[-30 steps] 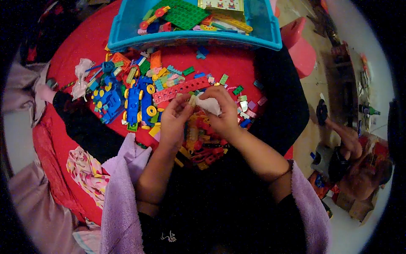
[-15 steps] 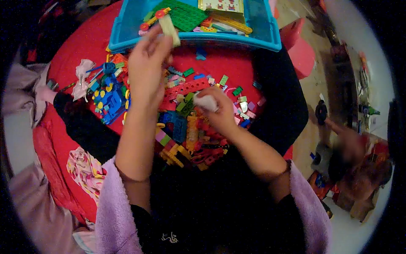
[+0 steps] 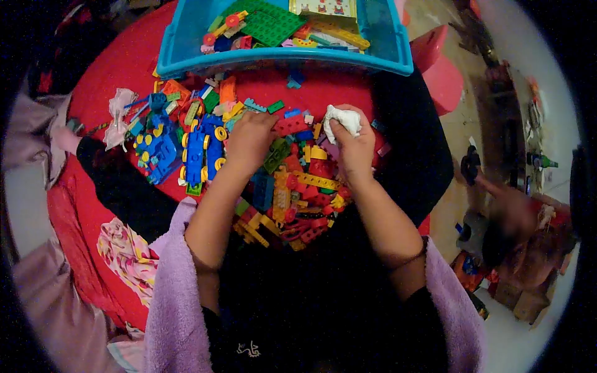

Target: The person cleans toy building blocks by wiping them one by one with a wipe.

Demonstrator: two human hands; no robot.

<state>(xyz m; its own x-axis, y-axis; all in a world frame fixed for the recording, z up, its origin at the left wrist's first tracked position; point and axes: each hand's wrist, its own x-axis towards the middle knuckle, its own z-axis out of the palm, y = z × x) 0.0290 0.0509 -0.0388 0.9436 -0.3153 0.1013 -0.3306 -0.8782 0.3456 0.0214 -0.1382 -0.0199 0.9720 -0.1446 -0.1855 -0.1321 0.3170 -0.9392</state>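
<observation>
My right hand (image 3: 357, 152) is closed around a crumpled white cloth (image 3: 342, 121), just above the right side of a pile of toy building bricks. Down in the pile, my left hand (image 3: 249, 142) has its fingers curled beside a red beam with holes (image 3: 291, 125); whatever the fingertips grip is hidden. A dark green brick (image 3: 277, 155) lies right of that wrist. To its left stands a blue toy vehicle base with yellow wheels (image 3: 196, 152). Between my forearms are an orange piece (image 3: 282, 196) and a yellow beam with holes (image 3: 317, 180).
A blue plastic bin (image 3: 286, 63) at the far side holds a green baseplate (image 3: 273, 25), a booklet and several toy parts. Another blue toy piece with yellow studs (image 3: 163, 152) lies left on the red cloth (image 3: 118, 62). Another person is at the right edge.
My left hand has come down from the bin to the pile; the pale block it held is no longer in it. My right hand has moved up and right with the cloth.
</observation>
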